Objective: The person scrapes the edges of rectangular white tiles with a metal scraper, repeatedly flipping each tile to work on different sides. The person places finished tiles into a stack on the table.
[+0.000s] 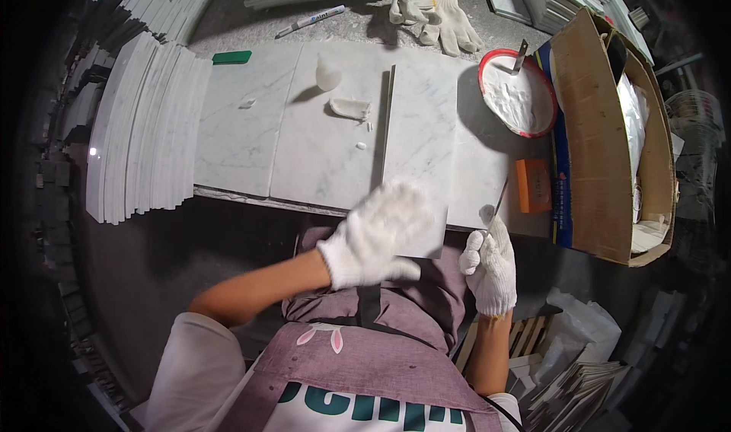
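My left hand (384, 230), in a white knit glove, lies over the near part of a long white marble tile (420, 127) with grey veins. Motion blurs its fingers, but it looks flat, the thumb apart. The tile's near end juts past the table edge above my lap. My right hand (491, 268), also gloved, is closed around a thin metal blade (500, 200) that points up and away, right of the tile. Something small and pale shows beside the blade near the fingertips. Beyond it, a red-rimmed bowl (519, 97) of white paste holds another metal blade (520, 57).
An orange box (533, 185) stands beside an open cardboard box (601, 135) at right. Stacked tiles (145, 127) line the left. A green block (231, 57), a marker (310, 22), spare gloves (442, 21), a translucent cup-like piece (328, 74) and a broken white piece (350, 110) lie further back.
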`<state>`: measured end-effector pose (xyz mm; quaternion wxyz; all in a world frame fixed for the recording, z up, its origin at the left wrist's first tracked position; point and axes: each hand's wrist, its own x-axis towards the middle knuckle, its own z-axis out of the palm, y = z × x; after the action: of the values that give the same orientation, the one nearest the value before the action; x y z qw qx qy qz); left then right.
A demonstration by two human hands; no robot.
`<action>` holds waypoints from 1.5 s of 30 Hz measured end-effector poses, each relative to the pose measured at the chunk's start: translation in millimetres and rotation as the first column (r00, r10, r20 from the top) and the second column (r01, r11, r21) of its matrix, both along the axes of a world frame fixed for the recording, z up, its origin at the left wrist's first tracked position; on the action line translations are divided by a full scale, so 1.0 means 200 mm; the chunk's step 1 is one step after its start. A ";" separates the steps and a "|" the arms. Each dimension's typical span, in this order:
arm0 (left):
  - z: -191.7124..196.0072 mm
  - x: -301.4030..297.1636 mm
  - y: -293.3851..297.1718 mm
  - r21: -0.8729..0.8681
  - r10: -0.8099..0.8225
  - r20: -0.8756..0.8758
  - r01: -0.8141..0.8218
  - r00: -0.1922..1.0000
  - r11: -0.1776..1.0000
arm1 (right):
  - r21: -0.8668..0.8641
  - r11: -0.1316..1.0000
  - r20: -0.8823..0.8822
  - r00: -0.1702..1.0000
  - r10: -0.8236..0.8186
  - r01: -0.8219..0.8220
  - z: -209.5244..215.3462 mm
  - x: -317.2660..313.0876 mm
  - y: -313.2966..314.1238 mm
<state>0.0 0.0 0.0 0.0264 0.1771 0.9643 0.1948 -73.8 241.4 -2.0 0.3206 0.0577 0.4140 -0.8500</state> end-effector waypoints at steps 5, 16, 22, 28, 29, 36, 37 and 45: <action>0.11 -0.05 -0.04 0.483 0.076 -0.207 0.034 0.975 0.875 | -0.016 0.998 -0.008 0.998 0.063 -0.063 -0.02 0.01 -0.05; -0.10 -0.52 -0.15 -0.066 0.247 -0.414 -0.300 0.876 0.952 | 0.322 0.944 -0.139 0.990 -0.036 0.079 0.07 0.01 -0.13; -0.04 -0.47 -0.11 0.009 0.243 -0.399 -0.261 0.884 0.965 | 0.290 0.949 -0.199 0.978 -0.067 0.124 0.05 -0.07 -0.07; -0.02 -0.42 -0.09 -0.004 0.258 -0.402 -0.284 0.878 0.959 | 0.395 0.872 -0.330 0.931 -0.159 0.289 0.10 -0.20 -0.07; -0.01 -0.43 -0.08 -0.010 0.272 -0.399 -0.301 0.876 0.954 | 0.410 0.856 -0.354 0.920 -0.168 0.314 0.12 -0.22 -0.06; -0.07 -0.53 -0.08 0.010 0.321 -0.420 -0.350 0.849 0.937 | 0.617 0.658 -0.489 0.866 -0.110 0.432 0.18 -0.34 -0.08; -0.06 -0.53 -0.07 0.021 0.334 -0.401 -0.356 0.853 0.934 | 0.622 0.641 -0.517 0.851 -0.095 0.450 0.16 -0.37 -0.08; -0.05 -0.53 -0.07 -0.033 0.319 -0.392 -0.359 0.863 0.933 | 0.609 0.583 -0.616 0.784 -0.081 0.538 0.21 -0.54 -0.15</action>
<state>-106.3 -14.2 -10.3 -0.1865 0.0376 0.9758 0.1077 -181.7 212.0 40.2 -0.0212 0.0263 0.7832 -0.6208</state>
